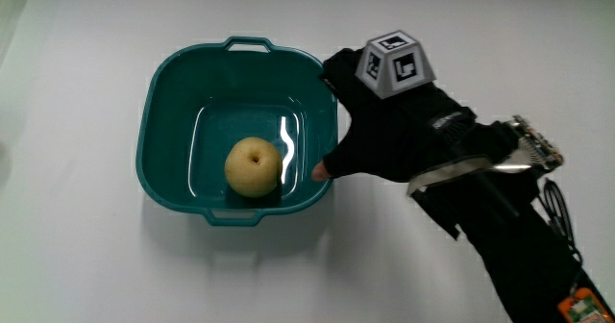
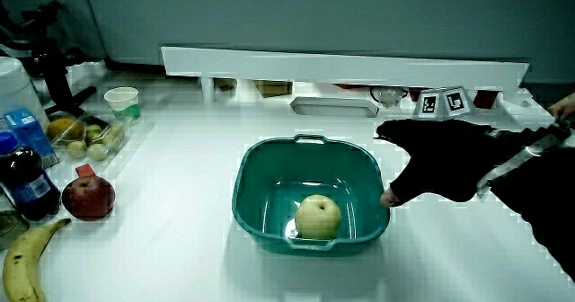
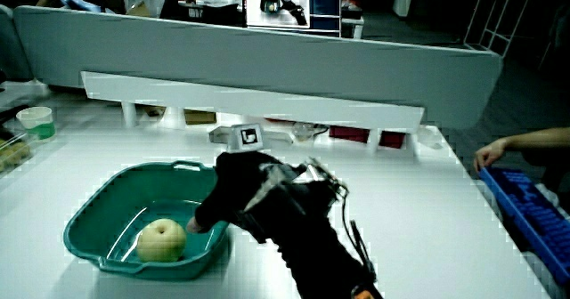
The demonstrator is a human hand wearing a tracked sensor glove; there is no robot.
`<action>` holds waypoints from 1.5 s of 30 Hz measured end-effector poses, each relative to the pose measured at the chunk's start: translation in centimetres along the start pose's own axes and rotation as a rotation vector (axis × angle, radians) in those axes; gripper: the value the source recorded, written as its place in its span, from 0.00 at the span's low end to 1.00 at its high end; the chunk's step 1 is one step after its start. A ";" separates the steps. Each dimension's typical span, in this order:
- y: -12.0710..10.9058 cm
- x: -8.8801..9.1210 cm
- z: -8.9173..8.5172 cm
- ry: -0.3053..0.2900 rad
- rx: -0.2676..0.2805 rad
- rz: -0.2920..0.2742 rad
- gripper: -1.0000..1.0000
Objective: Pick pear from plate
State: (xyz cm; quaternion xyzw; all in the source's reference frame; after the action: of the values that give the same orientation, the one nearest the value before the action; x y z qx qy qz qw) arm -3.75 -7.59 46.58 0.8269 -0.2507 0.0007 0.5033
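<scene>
Hand (image 1: 384, 121) over the basin rim, pear not yet grasped.

We see its fingers loosely curled and holding nothing, a fingertip (image 1: 317, 171) showing just inside the wall of the teal basin (image 1: 168, 92) on the desk (image 1: 77, 265). The pear (image 1: 254, 166) sits upright on the basin floor, near the fingertip. We judge we should reach down past the rim, spread around the pear's widest part, and lift straight up.
</scene>
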 end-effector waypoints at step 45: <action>-3.7 -0.6 2.7 -0.063 0.255 0.034 1.00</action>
State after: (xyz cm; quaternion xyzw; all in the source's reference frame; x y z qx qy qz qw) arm -3.37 -8.25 41.98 0.8795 -0.2783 0.0150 0.3858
